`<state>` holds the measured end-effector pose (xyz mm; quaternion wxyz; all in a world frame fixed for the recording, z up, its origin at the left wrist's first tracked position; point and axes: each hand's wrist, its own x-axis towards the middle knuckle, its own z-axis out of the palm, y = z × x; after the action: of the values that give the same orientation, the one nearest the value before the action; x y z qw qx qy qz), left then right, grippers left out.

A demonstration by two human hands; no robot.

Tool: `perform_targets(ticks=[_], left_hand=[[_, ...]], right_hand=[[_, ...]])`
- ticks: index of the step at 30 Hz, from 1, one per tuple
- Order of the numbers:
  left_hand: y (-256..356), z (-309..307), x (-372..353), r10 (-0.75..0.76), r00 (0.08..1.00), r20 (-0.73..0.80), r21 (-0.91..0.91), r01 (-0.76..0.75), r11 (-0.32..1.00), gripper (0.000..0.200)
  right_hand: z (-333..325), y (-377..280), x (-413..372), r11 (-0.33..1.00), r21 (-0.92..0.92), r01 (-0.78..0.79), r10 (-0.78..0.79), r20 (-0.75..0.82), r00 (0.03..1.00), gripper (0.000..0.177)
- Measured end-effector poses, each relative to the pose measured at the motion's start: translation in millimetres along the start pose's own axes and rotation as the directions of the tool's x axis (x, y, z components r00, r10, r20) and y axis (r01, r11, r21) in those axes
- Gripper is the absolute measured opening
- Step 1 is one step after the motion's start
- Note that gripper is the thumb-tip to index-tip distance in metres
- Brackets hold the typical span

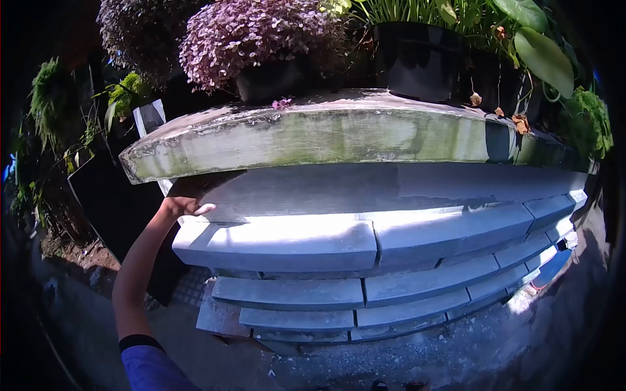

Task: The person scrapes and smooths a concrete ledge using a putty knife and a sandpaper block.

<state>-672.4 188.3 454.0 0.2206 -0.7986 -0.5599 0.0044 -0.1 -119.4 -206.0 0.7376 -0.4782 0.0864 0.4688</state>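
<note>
My left hand (187, 199) reaches in from the lower left to the left end of the grey wall face (306, 189), under the overhanging concrete slab (293, 140). The thumb stretches out into the sunlight just above the top ledge of pale blocks (280, 241). The other fingers lie in deep shadow beneath the slab, seemingly flat along the wall, and no held object can be made out. On the right, the wall carries a lighter, whiter coat (469, 182) with a ragged lower edge. My right hand is out of view.
On the slab stand black plant pots (417, 62), one with a bushy purple plant (254, 39). The pale blocks descend in stepped rows to rough ground (417, 355). A dark panel (114, 202) leans at the left. A blue object (553, 268) lies at the right end.
</note>
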Motion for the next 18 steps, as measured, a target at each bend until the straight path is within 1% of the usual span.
perform_targets(ticks=[1, 2, 3, 4, 5, 6, 7, 8, 9, 10, 12, 14, 15, 16, 17, 18], left_hand=[[-9, 20, -9, 0.243, 0.969, 0.034, 0.061, -0.245, 0.968, 0.050], [-35, 44, -12, 0.457, 0.888, 0.041, 0.153, -0.458, 0.876, 0.050], [-67, 63, -16, 0.592, 0.806, 0.002, 0.275, -0.570, 0.774, 0.050], [-96, 70, -20, 0.636, 0.762, -0.119, 0.403, -0.548, 0.733, 0.051], [-89, 36, -37, 0.502, 0.844, -0.189, 0.406, -0.398, 0.823, 0.051], [-79, 11, -50, 0.358, 0.903, -0.236, 0.324, -0.274, 0.906, 0.053], [-86, 19, -56, 0.236, 0.937, -0.257, 0.277, -0.163, 0.947, 0.057], [-90, 30, -57, 0.275, 0.908, -0.316, 0.248, -0.200, 0.948, 0.058], [-79, 32, -58, 0.303, 0.878, -0.371, 0.216, -0.236, 0.947, 0.060], [-71, 31, -59, 0.395, 0.904, -0.165, 0.298, -0.337, 0.893, 0.059], [-103, 40, -61, 0.504, 0.863, 0.027, 0.350, -0.481, 0.804, 0.051], [-110, 20, -68, 0.297, 0.940, 0.166, 0.394, -0.340, 0.854, 0.041], [-120, 21, -79, 0.304, 0.940, -0.158, 0.403, -0.220, 0.888, 0.044], [-120, 23, -85, 0.242, 0.915, -0.323, 0.382, -0.108, 0.918, 0.047], [-118, 26, -92, 0.176, 0.861, -0.477, 0.346, 0.000, 0.938, 0.051], [-115, 30, -96, 0.159, 0.914, -0.374, 0.382, -0.004, 0.924, 0.059]], right_hand=[[6, 0, 2, 1.000, -0.024, 0.020, -0.020, 0.024, 1.000, 0.052], [11, -2, 2, 0.999, -0.031, -0.030, 0.030, 0.029, 0.999, 0.052], [15, -4, 4, 0.996, -0.039, -0.079, 0.080, 0.033, 0.996, 0.052], [17, -7, 9, 0.991, -0.044, -0.126, 0.128, 0.036, 0.991, 0.053], [11, -5, 20, 0.991, -0.043, -0.129, 0.131, 0.044, 0.990, 0.053], [7, -6, 22, 0.991, -0.046, -0.126, 0.128, 0.033, 0.991, 0.053], [11, -6, 22, 0.992, -0.046, -0.121, 0.123, 0.032, 0.992, 0.053], [14, -3, 21, 0.992, -0.042, -0.122, 0.123, 0.030, 0.992, 0.053], [25, -4, 14, 0.991, -0.053, -0.120, 0.121, 0.024, 0.992, 0.053], [30, -9, 5, 0.991, -0.048, -0.124, 0.126, 0.027, 0.992, 0.054], [39, -13, -1, 0.990, -0.055, -0.127, 0.129, 0.031, 0.991, 0.054], [43, -17, -1, 0.990, -0.060, -0.127, 0.129, 0.037, 0.991, 0.055], [46, -17, 1, 0.990, -0.059, -0.125, 0.128, 0.042, 0.991, 0.055], [47, -17, 2, 0.990, -0.058, -0.126, 0.128, 0.045, 0.991, 0.055], [48, -17, 2, 0.990, -0.053, -0.130, 0.132, 0.053, 0.990, 0.055], [49, -15, 1, 0.989, -0.051, -0.139, 0.141, 0.056, 0.988, 0.056]])
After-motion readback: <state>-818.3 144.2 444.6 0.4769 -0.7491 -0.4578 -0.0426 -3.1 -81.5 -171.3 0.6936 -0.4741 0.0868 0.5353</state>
